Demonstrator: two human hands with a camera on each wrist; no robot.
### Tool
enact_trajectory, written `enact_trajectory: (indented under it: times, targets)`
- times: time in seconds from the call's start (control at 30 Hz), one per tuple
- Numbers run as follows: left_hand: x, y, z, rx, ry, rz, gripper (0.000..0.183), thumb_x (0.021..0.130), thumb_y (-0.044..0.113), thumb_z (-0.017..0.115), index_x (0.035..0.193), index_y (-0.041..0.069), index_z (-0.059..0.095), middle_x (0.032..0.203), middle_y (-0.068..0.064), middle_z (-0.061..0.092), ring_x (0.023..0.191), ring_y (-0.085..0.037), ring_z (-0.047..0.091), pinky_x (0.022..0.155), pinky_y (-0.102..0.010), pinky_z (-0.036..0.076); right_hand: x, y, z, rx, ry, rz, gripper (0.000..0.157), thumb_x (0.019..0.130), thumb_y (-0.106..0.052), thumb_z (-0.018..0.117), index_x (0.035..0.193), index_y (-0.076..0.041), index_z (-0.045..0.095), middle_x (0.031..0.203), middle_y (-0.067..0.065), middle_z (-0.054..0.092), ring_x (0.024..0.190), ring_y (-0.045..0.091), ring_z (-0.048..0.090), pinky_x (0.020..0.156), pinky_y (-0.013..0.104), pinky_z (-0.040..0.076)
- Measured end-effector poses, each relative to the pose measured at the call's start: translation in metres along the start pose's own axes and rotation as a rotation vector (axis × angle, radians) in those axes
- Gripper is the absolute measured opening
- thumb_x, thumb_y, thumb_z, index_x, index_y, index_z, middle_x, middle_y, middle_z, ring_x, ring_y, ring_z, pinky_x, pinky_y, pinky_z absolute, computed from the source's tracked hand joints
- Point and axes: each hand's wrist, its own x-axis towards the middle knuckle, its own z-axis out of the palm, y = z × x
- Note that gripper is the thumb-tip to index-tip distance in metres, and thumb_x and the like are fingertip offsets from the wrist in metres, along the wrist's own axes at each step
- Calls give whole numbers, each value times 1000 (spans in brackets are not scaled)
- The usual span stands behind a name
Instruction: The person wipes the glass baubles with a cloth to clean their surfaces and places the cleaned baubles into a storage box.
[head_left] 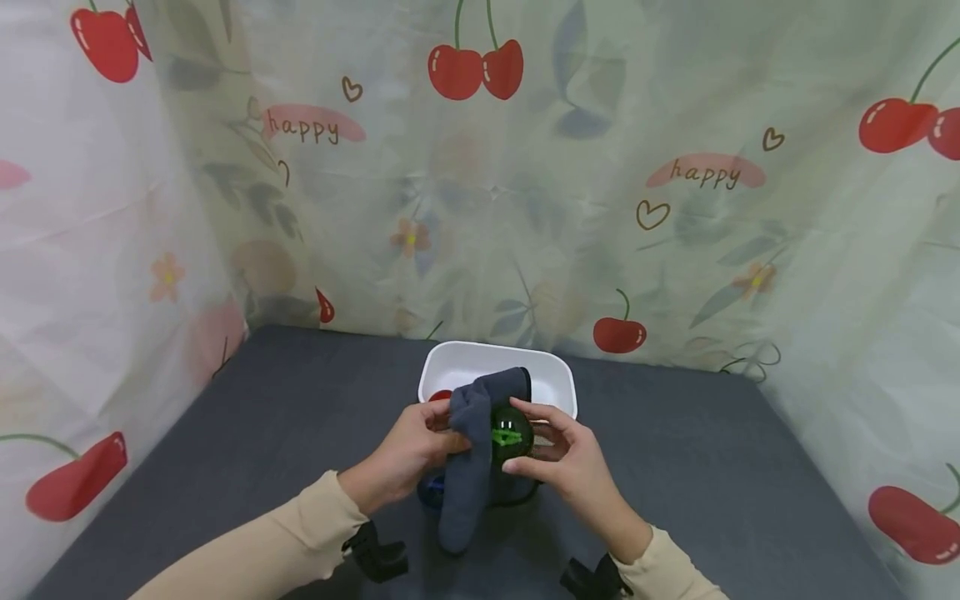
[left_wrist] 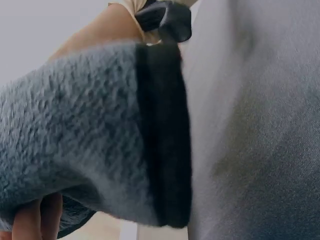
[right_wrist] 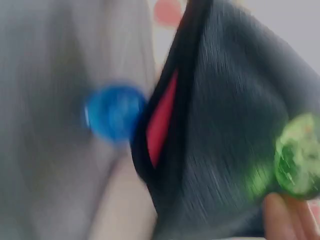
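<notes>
A grey fleece cloth (head_left: 471, 425) with black binding hangs from my left hand (head_left: 412, 442), whose thumb and fingers pinch its upper part. In the left wrist view, its fuzzy fabric (left_wrist: 90, 130) fills much of the frame. My right hand (head_left: 570, 454) holds a dark green see-through ball (head_left: 512, 432) with a bright green inside, against the cloth. In the right wrist view the green ball (right_wrist: 299, 155) is blurred at the fingertips. A blue ball (right_wrist: 115, 112) lies on the table behind the cloth, mostly hidden in the head view.
Behind the hands stands a white plastic basin (head_left: 551, 379), with a red round thing (head_left: 441, 395) at its left side. Dark grey fabric covers the table (head_left: 675, 467). A cherry-printed curtain (head_left: 487, 208) encloses the back and sides.
</notes>
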Motion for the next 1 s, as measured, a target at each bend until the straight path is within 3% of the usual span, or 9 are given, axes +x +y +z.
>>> enact_trajectory:
  times: [0.1, 0.17, 0.23, 0.33, 0.47, 0.6, 0.73, 0.83, 1.0]
  targets:
    - [0, -1, -1, 0, 20, 8, 46, 83, -5, 62, 128, -12, 54, 99, 1, 69, 82, -11, 68, 74, -28, 57, 0, -9, -5, -277, -9, -88, 69, 67, -20, 88, 130, -23, 61, 118, -2, 65, 97, 8, 65, 78, 27, 56]
    - [0, -2, -1, -5, 24, 8, 43, 83, -4, 63, 125, -10, 57, 96, 2, 70, 80, -10, 68, 73, -27, 57, 0, -14, -9, -354, -37, -135, 69, 65, -24, 89, 128, -25, 61, 115, -2, 66, 92, 10, 66, 76, 28, 57]
    - [0, -3, 0, -16, 11, 7, 41, 83, -4, 64, 124, -6, 60, 95, 2, 69, 76, -9, 66, 71, -26, 56, 0, -16, -13, -303, -86, -136, 67, 67, -21, 88, 129, -23, 61, 116, -2, 65, 89, 11, 67, 78, 28, 57]
    - [0, -3, 3, -39, -37, 15, 45, 84, -4, 62, 128, -4, 57, 101, 1, 67, 81, -10, 64, 74, -27, 56, 0, -12, -15, -66, -137, -89, 63, 72, -7, 84, 130, -9, 58, 117, 0, 62, 89, 14, 69, 79, 30, 57]
    - [1, -1, 7, -21, -28, 20, 54, 81, -3, 64, 134, -6, 51, 110, -4, 64, 91, -13, 64, 77, -29, 56, 0, -4, -9, 147, -86, -5, 65, 73, 6, 79, 130, 4, 49, 120, 8, 57, 94, 17, 69, 80, 31, 58]
    - [1, -1, 5, 50, 53, 34, 53, 82, 0, 68, 131, -8, 53, 111, -6, 67, 89, -12, 66, 75, -29, 56, -1, -7, 6, -57, 71, 76, 63, 69, -6, 86, 123, -9, 53, 118, 9, 59, 97, 14, 67, 77, 27, 57]
    - [1, -1, 3, 80, 82, 62, 50, 84, 1, 67, 131, -10, 53, 108, -3, 70, 86, -10, 66, 73, -26, 55, -1, -12, 12, -259, 152, 73, 65, 65, -19, 90, 121, -23, 58, 107, 5, 63, 92, 15, 65, 73, 25, 57]
    - [2, 0, 3, 56, 67, 57, 52, 84, 0, 67, 133, -9, 52, 107, -1, 69, 86, -9, 65, 73, -25, 55, 0, -11, 12, -204, 150, 70, 65, 65, -15, 90, 123, -22, 61, 106, 8, 62, 87, 16, 67, 74, 25, 57]
    - [-1, -1, 1, 33, 15, 0, 57, 83, 0, 67, 136, -7, 49, 102, 2, 67, 80, -8, 63, 71, -24, 54, 0, -4, 8, 36, 68, 116, 63, 70, -4, 84, 127, -7, 58, 109, 10, 61, 85, 16, 68, 75, 28, 57]
